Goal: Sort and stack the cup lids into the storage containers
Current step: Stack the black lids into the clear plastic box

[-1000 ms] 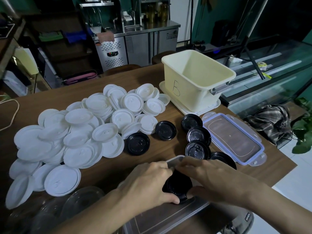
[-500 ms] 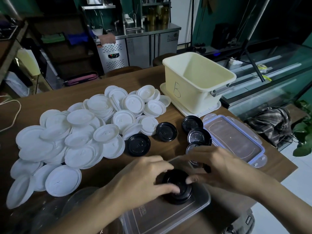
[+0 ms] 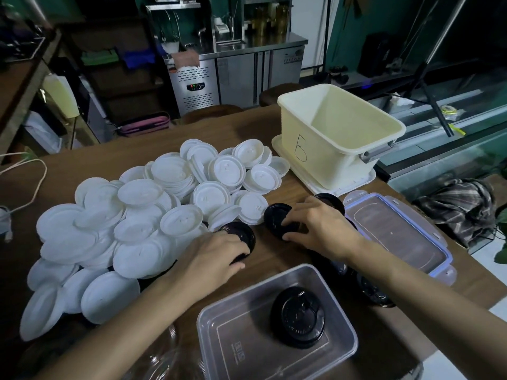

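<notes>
On a brown wooden table, a person's two bare hands reach for loose black cup lids. The left hand lies over one black lid at the edge of the white heap, its fingers curled down round it, most likely to lift it. The right hand has thumb and fingers bent onto the rim of a second black lid, a light pinch as far as can be told.

Nearest the camera stands a clear container with a stacked black lid inside. It probably sits this close so that each lid has a short trip. White lids lie heaped on the left, unsorted. A cream tub marked B stands at the far right, perhaps meant for the white ones. A clip-lock cover lies flat beside the right hand.

More black lids are partly hidden under the right forearm and their count is unclear. Nor can the number stacked in the container be told.
</notes>
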